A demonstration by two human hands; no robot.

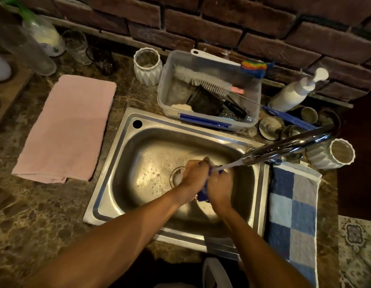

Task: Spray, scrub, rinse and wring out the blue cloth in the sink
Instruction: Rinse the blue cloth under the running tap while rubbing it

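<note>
Both hands, left hand (194, 173) and right hand (219, 187), clamped on blue cloth (203, 195) under faucet (284, 148) stream: rinse judged underway; wringing twist needed next.

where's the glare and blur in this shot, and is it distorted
Head view: glare on the sink basin and faucet; motion blur on the hands, left and right, around the blue cloth; wide-angle bending of the edges; dim corners.
</note>
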